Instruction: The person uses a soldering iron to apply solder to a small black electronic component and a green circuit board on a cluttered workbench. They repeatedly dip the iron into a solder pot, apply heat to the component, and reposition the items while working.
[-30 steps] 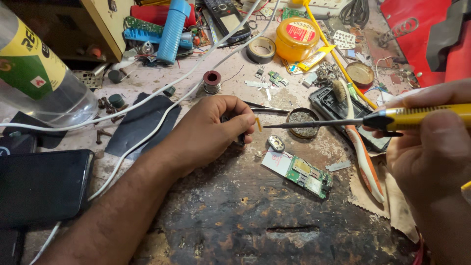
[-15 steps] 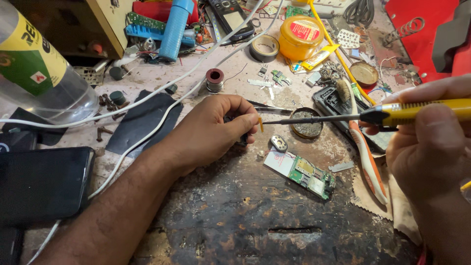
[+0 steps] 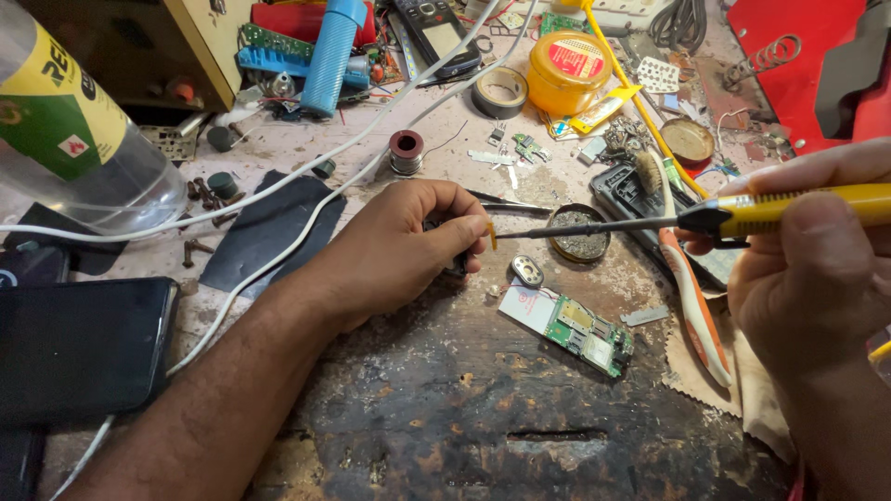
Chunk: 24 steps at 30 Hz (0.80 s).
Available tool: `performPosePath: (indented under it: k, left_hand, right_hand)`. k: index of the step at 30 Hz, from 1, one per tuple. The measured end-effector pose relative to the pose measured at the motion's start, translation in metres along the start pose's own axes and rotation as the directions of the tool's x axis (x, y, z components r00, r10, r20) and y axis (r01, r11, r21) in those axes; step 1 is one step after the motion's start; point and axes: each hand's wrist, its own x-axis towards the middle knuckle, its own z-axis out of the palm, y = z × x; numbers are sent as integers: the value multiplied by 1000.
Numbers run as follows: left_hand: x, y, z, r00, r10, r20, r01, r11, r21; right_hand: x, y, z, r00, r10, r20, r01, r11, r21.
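Both hands grip: right (image 3: 817,269) soldering iron (image 3: 705,219), left (image 3: 408,246) a mostly hidden part (image 3: 491,234).

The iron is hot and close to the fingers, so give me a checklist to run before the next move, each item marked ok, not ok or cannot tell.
1. Soldering iron held firmly in the right hand: ok.
2. Iron tip touching the small yellow wire: cannot tell.
3. Left hand grip on the small dark part: ok, though the part is mostly hidden.
4. Left fingertips well away from the tip: not ok, they sit right beside it.
5. Green circuit board lying apart from the iron: ok.
6. White cable away from the iron: ok.
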Motion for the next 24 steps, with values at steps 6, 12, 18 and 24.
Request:
performPosePath:
  k: [6,12,18,24]
  left_hand:
    - [0,0,0,1000,6,-1,-6,1000,11]
    - [0,1,0,1000,-9,0,9,1000,-11]
    - [0,1,0,1000,-3,9,3,1000,-5]
    - [0,1,0,1000,10,7,-10,1000,13]
  right_hand:
    - [5,-1,5,1000,-23,10,23,1000,11]
    - [7,-3,3,1000,-3,28,3,1000,1]
    - [8,-1,4,1000,-25,14,24,1000,17]
    - [10,-2,5,1000,-7,29,8,1000,-6]
